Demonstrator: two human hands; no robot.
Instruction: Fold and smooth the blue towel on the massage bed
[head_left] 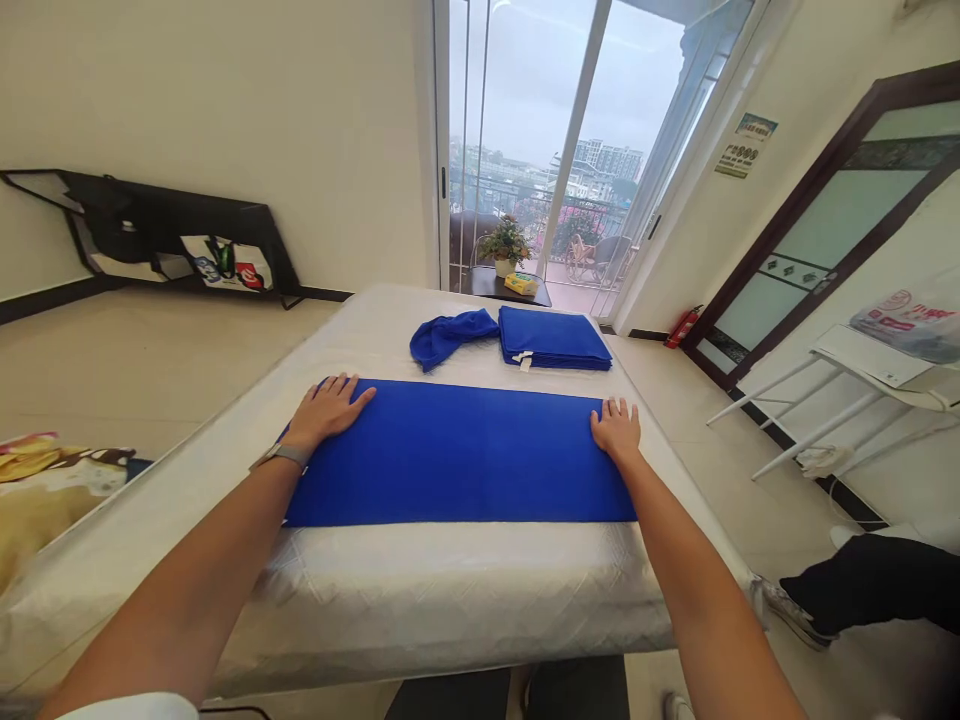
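A blue cloth [465, 455] lies flat as a long rectangle across the plastic-covered mattress [450, 590]. My left hand [330, 408] rests on its far left corner, fingers spread, with a watch on the wrist. Over at the far right corner, my right hand [617, 426] presses down flat with its fingers apart. Beyond the cloth sits a neat stack of folded blue cloths [555, 335] with white tags at the front. A crumpled blue cloth [450, 335] lies to the left of that stack, touching it or nearly so.
Past the mattress stand a small dark table [480, 283] with a potted plant [506, 245] and a glass sliding door. At right are a white folding table [862, 360] with a plastic bag and a person's leg [870, 585]. Colourful fabric [60, 490] lies at left.
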